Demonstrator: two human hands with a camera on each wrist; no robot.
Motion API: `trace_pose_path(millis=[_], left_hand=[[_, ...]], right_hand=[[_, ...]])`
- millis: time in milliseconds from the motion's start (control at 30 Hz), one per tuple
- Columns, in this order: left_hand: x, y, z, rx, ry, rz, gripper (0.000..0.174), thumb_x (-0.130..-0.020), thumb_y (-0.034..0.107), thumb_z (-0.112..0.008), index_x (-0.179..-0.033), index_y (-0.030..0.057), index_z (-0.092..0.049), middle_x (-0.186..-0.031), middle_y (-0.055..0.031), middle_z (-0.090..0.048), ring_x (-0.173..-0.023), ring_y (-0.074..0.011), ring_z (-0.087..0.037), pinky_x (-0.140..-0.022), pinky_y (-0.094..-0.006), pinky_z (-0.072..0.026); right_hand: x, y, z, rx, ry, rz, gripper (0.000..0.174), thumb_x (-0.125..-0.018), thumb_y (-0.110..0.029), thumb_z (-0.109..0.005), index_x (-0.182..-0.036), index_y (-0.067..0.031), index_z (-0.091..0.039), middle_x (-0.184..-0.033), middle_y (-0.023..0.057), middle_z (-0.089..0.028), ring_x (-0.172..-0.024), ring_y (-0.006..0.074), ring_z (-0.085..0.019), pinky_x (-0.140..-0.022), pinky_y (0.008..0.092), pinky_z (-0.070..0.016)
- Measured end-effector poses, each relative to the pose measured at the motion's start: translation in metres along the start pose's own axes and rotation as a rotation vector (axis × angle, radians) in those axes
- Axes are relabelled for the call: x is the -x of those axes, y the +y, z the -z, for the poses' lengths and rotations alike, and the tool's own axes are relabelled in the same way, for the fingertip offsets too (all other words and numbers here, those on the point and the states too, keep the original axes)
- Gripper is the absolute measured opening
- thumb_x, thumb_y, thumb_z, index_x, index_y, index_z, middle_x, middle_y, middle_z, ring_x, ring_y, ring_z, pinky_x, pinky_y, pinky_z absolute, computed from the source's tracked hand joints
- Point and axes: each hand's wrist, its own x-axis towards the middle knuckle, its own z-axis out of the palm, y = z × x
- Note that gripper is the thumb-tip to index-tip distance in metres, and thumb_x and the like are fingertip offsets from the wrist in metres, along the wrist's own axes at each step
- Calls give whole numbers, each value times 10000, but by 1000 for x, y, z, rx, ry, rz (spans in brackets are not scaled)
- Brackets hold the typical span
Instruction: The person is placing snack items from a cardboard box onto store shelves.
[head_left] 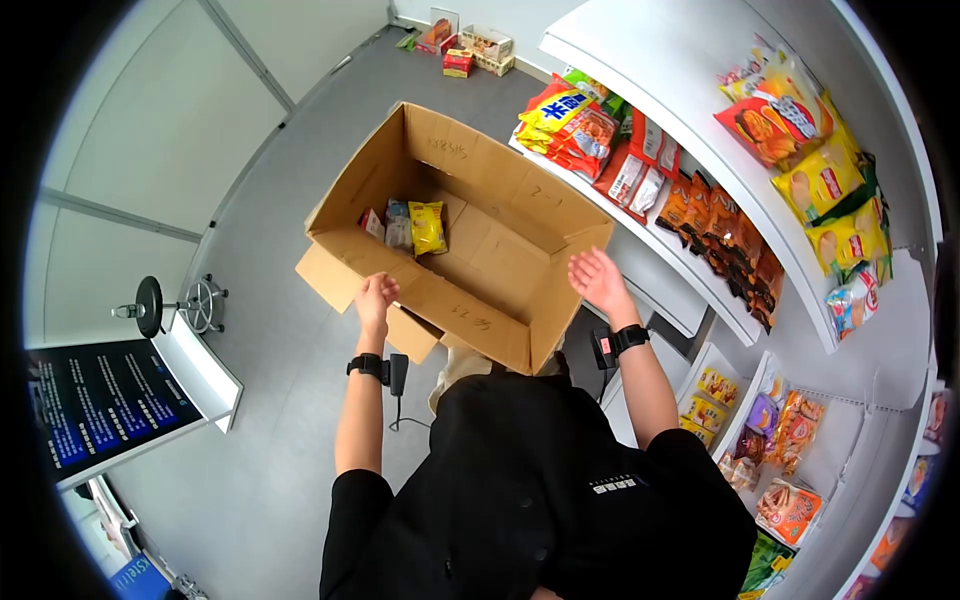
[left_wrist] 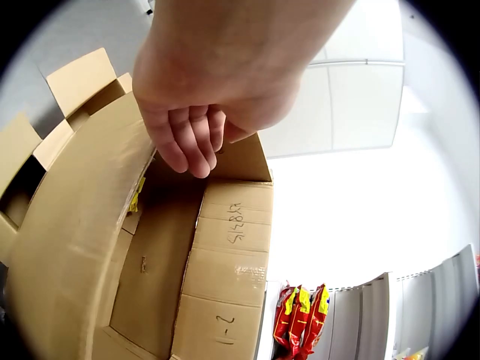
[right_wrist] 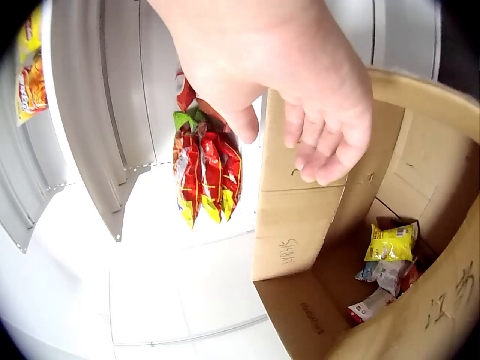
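A large cardboard box (head_left: 480,320) stands with its top open in front of the person. Inside, at its left end, lie a yellow snack bag (head_left: 428,228), a grey packet (head_left: 397,226) and a small red-and-white packet (head_left: 372,224). The left hand (head_left: 377,292) hovers by the near left rim, fingers loosely bent; in the left wrist view the hand (left_wrist: 202,112) has nothing in it. Over the right end of the box is the right hand (head_left: 600,281), palm turned inward. The right wrist view shows that hand (right_wrist: 300,97) with relaxed fingers and nothing held.
White shelves on the right bear red snack bags (head_left: 572,125), brown bags (head_left: 720,225) and yellow chip bags (head_left: 825,180). Lower bins hold more packets (head_left: 790,510). Small boxes (head_left: 485,45) sit on the floor by the back wall. A wheeled stool (head_left: 150,306) and a dark screen (head_left: 110,405) are at left.
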Motion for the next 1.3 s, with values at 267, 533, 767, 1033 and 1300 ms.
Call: trace_pose_path(millis=[267,533,767,1033,1300], left_hand=[[-39,13,1,-4,-3,15,235,-886,187,-513,-1006,-8,-565,-863,-99,-631,-725,-173,-632,-645,-270,-519],[-44,33,-4,-8,132,93,355,-922,255,-468,-1166,2,-515,-993,-130,-648,-783,-183,-646,-645,-250,-519],[-48,34,-20,-57,312,156,332,-934,251,-452,-1139,2,-533,-932,-132,-662,-707,-153,-641,-569,-234,-508],[-58,36,-33,-58,557,223,295,-917,256,-481,-1029,7,-591,-804,-108,-663,-581,-124,-607,-482,-220,-474],[-62,32,-37,-142,646,265,287,-909,291,-495,-998,40,-601,-679,-60,-634,-487,-87,-558,-410,-194,-410]], right_hand=[[-45,20,-35,83,47,-161,353,-825,-263,-646,-1032,-28,-482,-1077,147,-543,-997,279,-538,-881,447,-468],[-146,54,-45,230,111,-413,528,-832,-270,-636,-1179,54,-406,-1147,222,-474,-1055,365,-518,-903,483,-490],[-255,107,-80,448,29,-630,652,-849,-308,-600,-1290,78,-315,-1285,274,-355,-1060,409,-524,-882,451,-512],[-359,185,-82,603,-58,-793,543,-879,-328,-555,-1259,23,-389,-1252,180,-442,-1091,330,-510,-897,428,-496],[-415,272,-63,836,-210,-852,492,-882,-357,-540,-1246,-42,-435,-1279,121,-442,-1138,290,-457,-902,458,-454]])
